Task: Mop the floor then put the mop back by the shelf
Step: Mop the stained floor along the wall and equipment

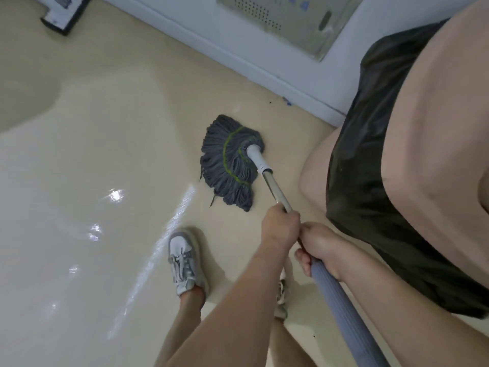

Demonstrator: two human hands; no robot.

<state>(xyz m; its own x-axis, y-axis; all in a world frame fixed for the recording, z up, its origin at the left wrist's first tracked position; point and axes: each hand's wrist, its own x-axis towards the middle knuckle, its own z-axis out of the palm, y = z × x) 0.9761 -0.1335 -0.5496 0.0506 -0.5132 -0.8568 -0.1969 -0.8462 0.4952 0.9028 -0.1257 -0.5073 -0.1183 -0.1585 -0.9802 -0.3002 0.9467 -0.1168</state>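
Note:
The mop has a grey string head [229, 161] with green stitching, pressed flat on the glossy beige floor [92, 168] near the wall. Its white collar and metal handle [275, 186] slant down to the right toward me. My left hand [280, 226] is closed around the metal part of the handle. Just behind it, my right hand [318, 247] grips the ribbed grey sleeve [341, 308] at the handle's upper end. The two hands almost touch.
A large beige bin with a black bag [370, 160] stands close on the right. A white wall with baseboard [238, 62] runs behind the mop, carrying a perforated metal panel [280, 19]. A dark-edged flat device [63, 14] lies at top left. My left grey sneaker [185, 260] is below the mop head.

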